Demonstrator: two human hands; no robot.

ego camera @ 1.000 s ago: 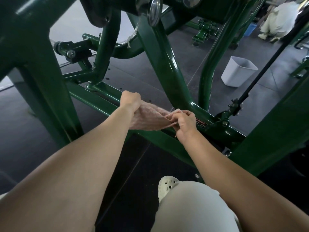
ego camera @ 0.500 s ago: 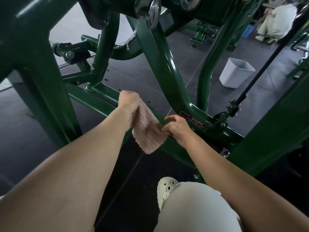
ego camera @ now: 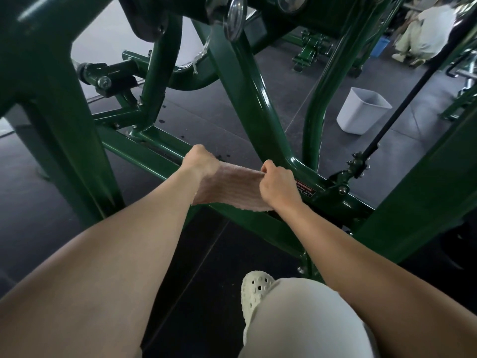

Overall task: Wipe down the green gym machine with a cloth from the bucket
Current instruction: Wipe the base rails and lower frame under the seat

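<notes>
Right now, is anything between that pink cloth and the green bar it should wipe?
Nothing visible. The left hand and right hand grip the cloth stretched between them, right in front of the low green bar; contact cannot be told.

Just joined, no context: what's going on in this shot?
A person is holding a pinkish cloth stretched between both hands, just above a low bar of the green gym machine. The left hand grips one end and the right hand grips the other. Whether the cloth touches the bar cannot be told. A white bucket stands beyond the machine, to the right.
</notes>
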